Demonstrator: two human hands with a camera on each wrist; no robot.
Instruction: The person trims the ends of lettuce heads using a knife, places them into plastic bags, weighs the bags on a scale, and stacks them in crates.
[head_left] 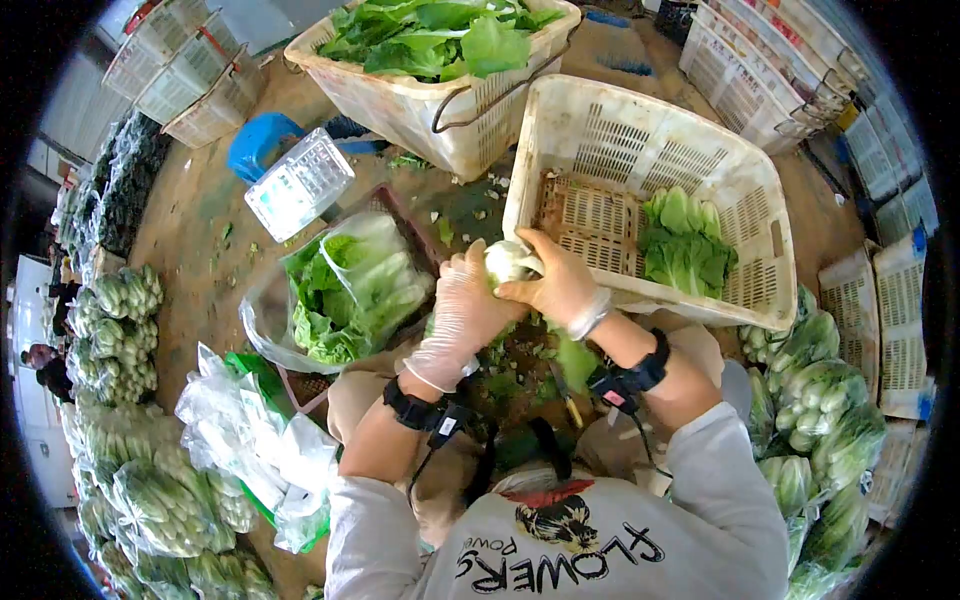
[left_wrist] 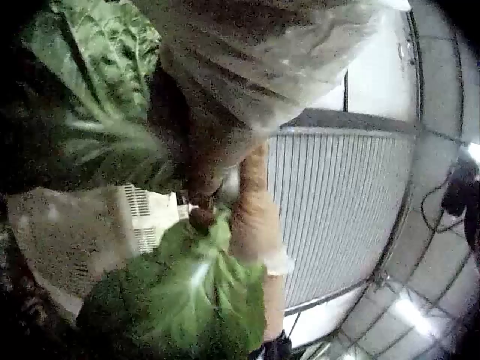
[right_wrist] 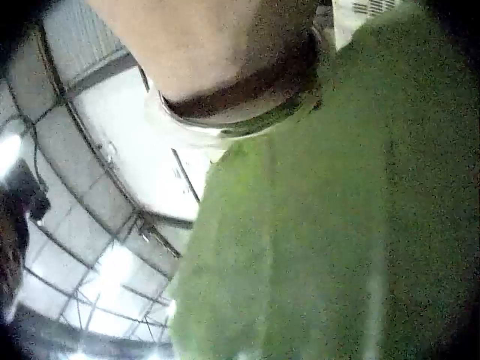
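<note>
Both hands meet around a head of leafy greens (head_left: 508,262), its pale stem end turned up between them. My left hand (head_left: 462,312), in a thin clear glove, grips it from the left. From the right, the thumb and fingers of my right hand (head_left: 553,283) hold the stem end. Broad green leaves (left_wrist: 180,300) hang below the hands in the left wrist view, where the glove of the left hand (left_wrist: 247,67) fills the top. A large leaf (right_wrist: 315,225) covers most of the right wrist view and hides the fingers. Just beyond the right hand stands a white crate (head_left: 650,105) holding several leafy heads (head_left: 688,240).
A crate (head_left: 400,88) heaped with greens stands ahead. At left are a scale (head_left: 300,185), an open plastic bag of greens (head_left: 365,290) and loose clear bags (head_left: 255,430). Bagged vegetables (head_left: 825,400) line the right side, with more bagged vegetables (head_left: 165,490) at far left.
</note>
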